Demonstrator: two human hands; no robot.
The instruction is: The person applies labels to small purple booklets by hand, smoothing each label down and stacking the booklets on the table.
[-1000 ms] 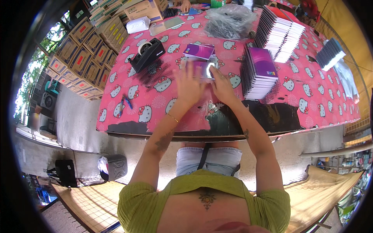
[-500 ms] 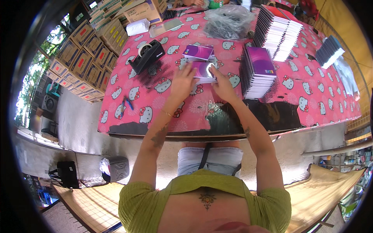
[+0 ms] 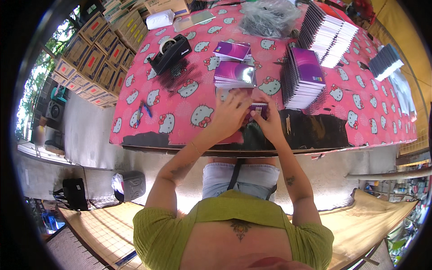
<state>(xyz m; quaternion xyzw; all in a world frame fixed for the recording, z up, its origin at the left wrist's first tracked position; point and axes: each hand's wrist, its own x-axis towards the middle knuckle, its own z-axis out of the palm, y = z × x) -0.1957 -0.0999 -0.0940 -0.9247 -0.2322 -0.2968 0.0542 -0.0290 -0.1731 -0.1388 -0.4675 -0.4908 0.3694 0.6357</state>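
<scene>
Close to the table's near edge, my right hand (image 3: pixel 268 118) grips a small purple notebook (image 3: pixel 258 109), thumb on the face toward me. Beside it, my left hand (image 3: pixel 234 109) has its fingers stretched out, slightly blurred, over the notebook's left part and hides it. Just beyond my hands lies a short stack of purple notebooks (image 3: pixel 234 74), the top cover catching a glare. Another small pile of purple notebooks (image 3: pixel 231 50) sits behind that one. To the right rises a taller stack of spiral-bound purple notebooks (image 3: pixel 307 67).
A black tape dispenser (image 3: pixel 171 54) stands at the left, with blue-handled snips (image 3: pixel 145 111) nearer me. Tall spiral notebook stacks (image 3: pixel 326 38) and a crumpled plastic bag (image 3: pixel 269 20) are farther back. Torn black patches mark the pink tablecloth's (image 3: pixel 180 119) near edge. Cartons (image 3: pixel 96 54) are piled left.
Both hands have come back from the short notebook stack toward the table's near edge. A purple notebook is now in my right hand. The view has shifted slightly.
</scene>
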